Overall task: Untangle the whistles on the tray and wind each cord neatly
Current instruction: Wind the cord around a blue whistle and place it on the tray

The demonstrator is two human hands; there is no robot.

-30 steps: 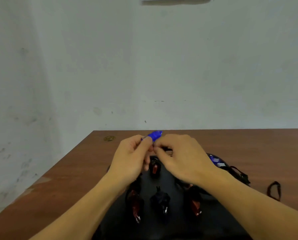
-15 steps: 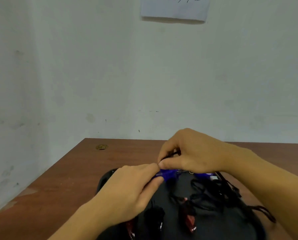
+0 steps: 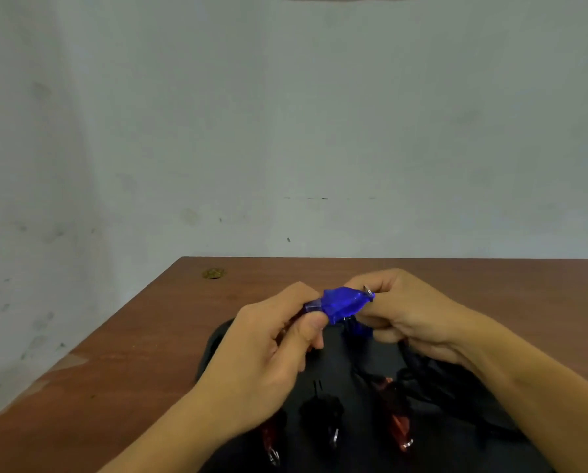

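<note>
1. Head view: held up above the black tray (image 3: 214, 349), over the brown wooden table (image 3: 142, 336), a blue whistle (image 3: 342, 303), lying roughly level between both hands.
2. Pinched at its narrow mouthpiece end by the left hand (image 3: 272, 346), thumb under and forefinger over; remaining fingers curled toward the palm.
3. Gripped at the opposite end by the right hand (image 3: 408, 315), fingertips closed near the small metal ring (image 3: 367, 290) on the whistle's rear; exact contact with the ring too small to tell.
4. Bulk of the blue body exposed in the gap between the two grips, tilted slightly upward toward the right hand.
5. Below the right hand and wrist, a dark heap of black cords (image 3: 436, 380) resting on the tray; whether a cord runs from the heap to the held whistle cannot be told.
6. On the tray nearer the camera: a red whistle (image 3: 400, 423) right of centre, a black whistle (image 3: 321, 413) in the middle, and another red whistle (image 3: 270, 438) partly hidden under the left forearm, each with a metal ring at its near end.
7. Near the table's far left corner, a small brass-coloured round fitting (image 3: 213, 273), well apart from the tray.
8. Behind the table, a pale scuffed wall (image 3: 285, 131).
</note>
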